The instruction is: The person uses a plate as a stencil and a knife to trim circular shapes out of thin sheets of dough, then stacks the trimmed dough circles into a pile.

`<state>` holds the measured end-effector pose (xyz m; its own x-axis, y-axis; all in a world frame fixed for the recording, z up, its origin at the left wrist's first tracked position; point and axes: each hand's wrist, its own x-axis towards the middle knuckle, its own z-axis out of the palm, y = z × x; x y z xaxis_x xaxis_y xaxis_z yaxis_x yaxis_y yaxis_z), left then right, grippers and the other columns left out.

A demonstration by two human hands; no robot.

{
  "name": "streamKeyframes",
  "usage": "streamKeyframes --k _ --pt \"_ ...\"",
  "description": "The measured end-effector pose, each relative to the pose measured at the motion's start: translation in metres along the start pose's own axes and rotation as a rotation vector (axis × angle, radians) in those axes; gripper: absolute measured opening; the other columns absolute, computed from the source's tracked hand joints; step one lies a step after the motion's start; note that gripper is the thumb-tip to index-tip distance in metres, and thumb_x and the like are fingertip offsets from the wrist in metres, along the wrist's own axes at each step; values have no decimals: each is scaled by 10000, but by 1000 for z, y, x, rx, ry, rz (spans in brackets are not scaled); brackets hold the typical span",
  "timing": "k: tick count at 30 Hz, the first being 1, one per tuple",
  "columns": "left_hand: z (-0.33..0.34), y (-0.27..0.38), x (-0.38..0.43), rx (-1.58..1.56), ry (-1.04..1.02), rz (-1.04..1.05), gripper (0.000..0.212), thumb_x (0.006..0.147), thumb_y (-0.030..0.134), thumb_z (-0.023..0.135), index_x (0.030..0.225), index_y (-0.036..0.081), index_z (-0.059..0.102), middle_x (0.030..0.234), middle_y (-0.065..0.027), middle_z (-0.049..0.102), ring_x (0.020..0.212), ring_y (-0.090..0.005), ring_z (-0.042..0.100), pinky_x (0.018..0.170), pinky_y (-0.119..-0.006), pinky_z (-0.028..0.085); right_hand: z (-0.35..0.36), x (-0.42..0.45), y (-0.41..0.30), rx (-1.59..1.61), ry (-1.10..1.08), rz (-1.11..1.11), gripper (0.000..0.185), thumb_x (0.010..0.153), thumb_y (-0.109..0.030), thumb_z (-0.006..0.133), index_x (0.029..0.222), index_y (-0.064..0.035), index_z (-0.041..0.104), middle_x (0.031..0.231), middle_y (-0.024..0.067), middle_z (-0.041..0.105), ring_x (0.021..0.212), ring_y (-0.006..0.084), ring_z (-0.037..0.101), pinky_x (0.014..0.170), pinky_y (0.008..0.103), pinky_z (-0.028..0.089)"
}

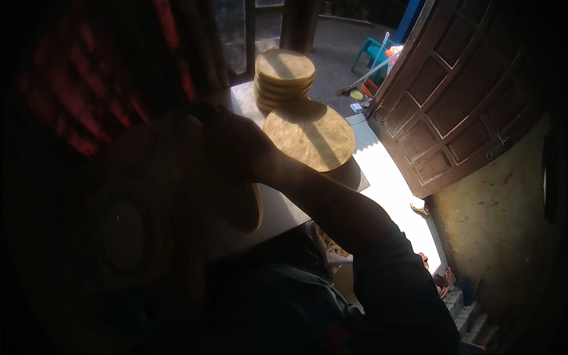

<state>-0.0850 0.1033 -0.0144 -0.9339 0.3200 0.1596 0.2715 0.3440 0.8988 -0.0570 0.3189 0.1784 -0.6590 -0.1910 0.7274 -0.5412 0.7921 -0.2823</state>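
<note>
My right hand (235,144) is a dark shape over the white table (282,206); its fingers are lost in shadow, so what it holds cannot be told. My left hand cannot be made out in the darkness at the left. Below my right hand the rim of a round, flat piece (257,208) shows. Beyond my forearm lies a wide, tan round sheet (310,133) on top of a pile of discs. Behind it rises a taller stack of smaller tan discs (285,66), crossed by a band of shade. At the far left is a dim round object (124,233).
A brown panelled wooden door (426,111) stands open at the right. Outside are a teal plastic chair (366,49) and a broom (355,84). Sunlight glares on the tiled floor (390,177). Red cloth (88,88) hangs at the upper left. Footwear (443,284) lies by the wall.
</note>
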Motion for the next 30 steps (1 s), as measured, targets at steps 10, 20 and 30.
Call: streamKeyframes --k 10,20,30 --pt "118 78 86 -929 -258 -259 371 1010 215 574 1322 22 520 1080 -73 672 862 -139 673 726 -278 571 -162 9 131 177 -75 750 327 923 -257 665 1049 43 631 871 137 676 774 198 668 702 340 549" --pt "175 78 157 -301 -323 -309 285 1001 170 603 1234 5 606 1080 -88 691 893 -164 678 793 -309 566 -128 -134 261 384 87 1427 240 966 -252 649 1027 -21 633 907 85 682 796 180 621 729 361 520" --pt "176 95 127 -464 -224 -337 273 988 194 625 1151 -24 645 981 -100 715 840 -149 668 743 -301 535 -148 -115 247 314 -136 1584 210 962 -270 635 1003 -65 617 813 85 642 630 179 603 559 325 493"
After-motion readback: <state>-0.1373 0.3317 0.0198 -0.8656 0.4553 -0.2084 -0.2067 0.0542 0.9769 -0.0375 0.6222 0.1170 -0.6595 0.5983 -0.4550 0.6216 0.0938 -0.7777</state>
